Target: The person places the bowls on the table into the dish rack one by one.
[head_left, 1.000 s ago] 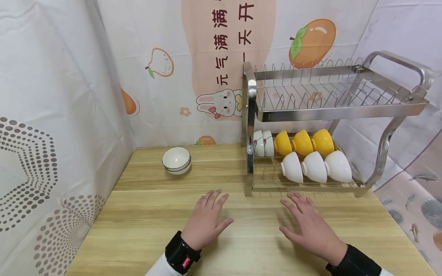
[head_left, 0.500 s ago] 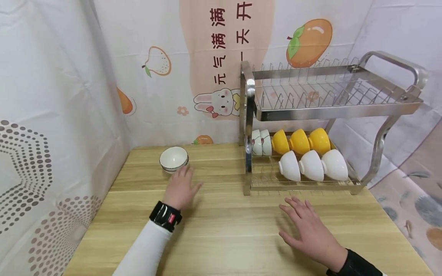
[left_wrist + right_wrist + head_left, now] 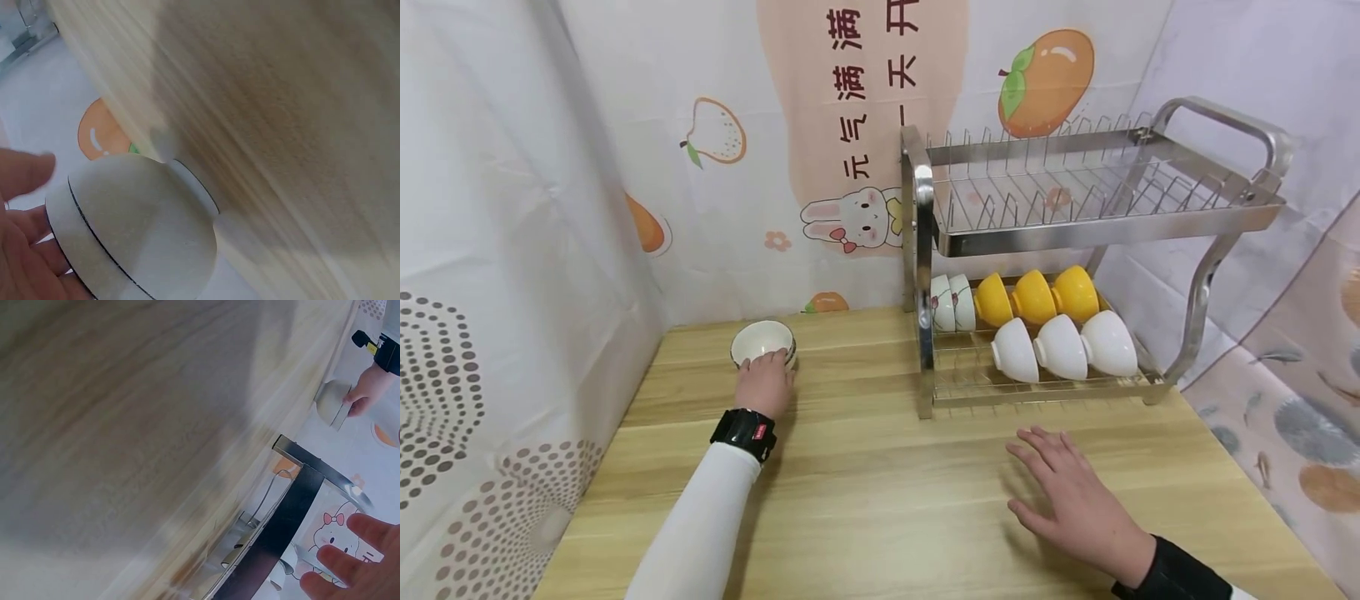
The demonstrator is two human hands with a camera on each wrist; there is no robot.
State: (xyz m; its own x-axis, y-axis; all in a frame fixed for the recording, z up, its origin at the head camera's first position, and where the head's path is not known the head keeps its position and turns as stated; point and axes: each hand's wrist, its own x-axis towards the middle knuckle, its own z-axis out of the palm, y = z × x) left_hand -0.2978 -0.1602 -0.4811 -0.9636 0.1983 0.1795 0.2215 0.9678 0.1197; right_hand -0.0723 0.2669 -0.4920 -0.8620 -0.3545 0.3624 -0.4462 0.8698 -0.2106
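Fingers of left hand (image 3: 765,382) grip one bowl (image 3: 762,342) (right hand (image 3: 1075,500) flat, open).

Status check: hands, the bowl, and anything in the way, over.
Left hand gripping the white dark-rimmed bowl on the wooden table. Right hand flat, open, on the table. Nothing between bowl and steel dish rack.

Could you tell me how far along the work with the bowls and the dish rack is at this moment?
Done: eight bowls already sit on the lower tier of the dish rack, three of them white bowls. In hand: the left hand grips the near rim of the bowl on the table; the right hand rests flat. Left: that bowl is not yet lifted or racked.
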